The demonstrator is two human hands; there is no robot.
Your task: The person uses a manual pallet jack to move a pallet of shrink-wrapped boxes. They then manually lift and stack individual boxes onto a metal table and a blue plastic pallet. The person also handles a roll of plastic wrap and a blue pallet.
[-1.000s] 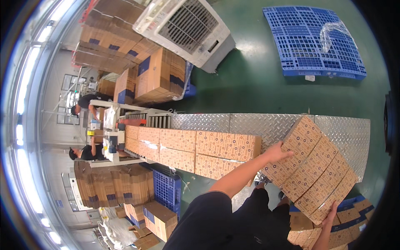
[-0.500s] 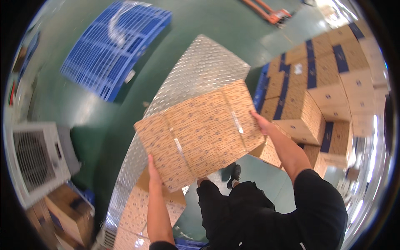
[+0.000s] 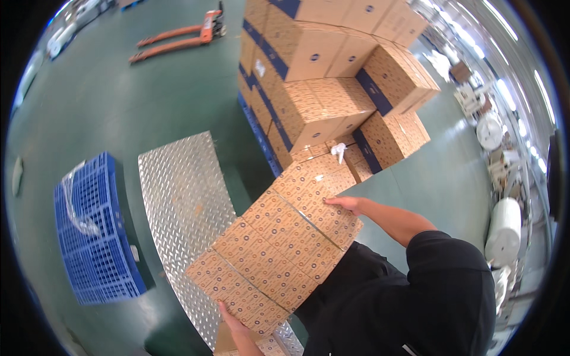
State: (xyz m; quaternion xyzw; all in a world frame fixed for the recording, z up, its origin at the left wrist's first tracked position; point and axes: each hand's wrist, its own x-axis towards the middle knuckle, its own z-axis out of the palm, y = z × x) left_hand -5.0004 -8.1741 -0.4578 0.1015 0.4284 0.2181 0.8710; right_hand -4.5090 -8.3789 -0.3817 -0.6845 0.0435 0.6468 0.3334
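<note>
A large patterned cardboard box (image 3: pixel 267 243), bound with two straps, is held between my two hands in front of my body. My left hand (image 3: pixel 233 320) grips its near left end, fingers partly hidden beneath. On the opposite end rests my right hand (image 3: pixel 347 204), thumb along the top edge and the other fingers out of sight. Just past the box's far right corner stands a stack of similar cartons (image 3: pixel 332 98) on a blue pallet (image 3: pixel 261 139). A crumpled white scrap (image 3: pixel 338 152) lies on a low carton of that stack. Another patterned box (image 3: pixel 270 346) shows under my left forearm.
A shiny metal tread-plate table (image 3: pixel 184 196) runs along the left of the held box. Farther left, an empty blue plastic pallet (image 3: pixel 98 231) lies on the green floor. An orange pallet jack (image 3: pixel 184 38) stands at the far left. White rolls (image 3: pixel 503 231) line the right side.
My body has turned right, carrying the held box toward the carton stack. That stack now sits ahead of me, and the blue pallet has shifted left in view. Both hands keep hold.
</note>
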